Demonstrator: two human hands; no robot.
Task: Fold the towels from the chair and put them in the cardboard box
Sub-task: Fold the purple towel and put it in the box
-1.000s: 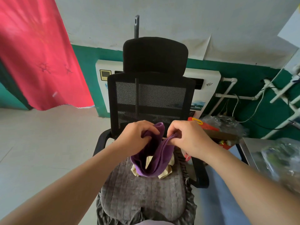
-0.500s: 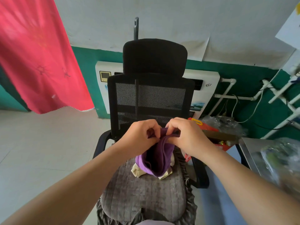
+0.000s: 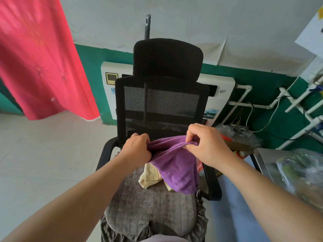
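Note:
A purple towel (image 3: 176, 168) hangs above the seat of a black mesh office chair (image 3: 162, 105). My left hand (image 3: 137, 148) grips the towel's upper left edge. My right hand (image 3: 208, 144) pinches its upper right edge, and the top hem is stretched between the two. Under the purple towel a cream towel (image 3: 151, 175) lies crumpled on the grey quilted seat cushion (image 3: 150, 206). To the right behind the chair, a cardboard box (image 3: 239, 145) is partly visible, with its opening mostly hidden by my right hand and a plastic bag.
A red cloth (image 3: 38, 63) hangs at the left. A white wall unit (image 3: 222, 95) and white pipes (image 3: 244, 95) stand behind the chair. Crumpled clear plastic (image 3: 239, 131) lies over the box. A metal surface (image 3: 267, 159) with a bagged item sits at the right. Pale floor tiles spread to the left.
My hands have drawn apart, spreading the purple towel's top edge from a bunched fold into a wide span. More of the cream towel shows beneath it.

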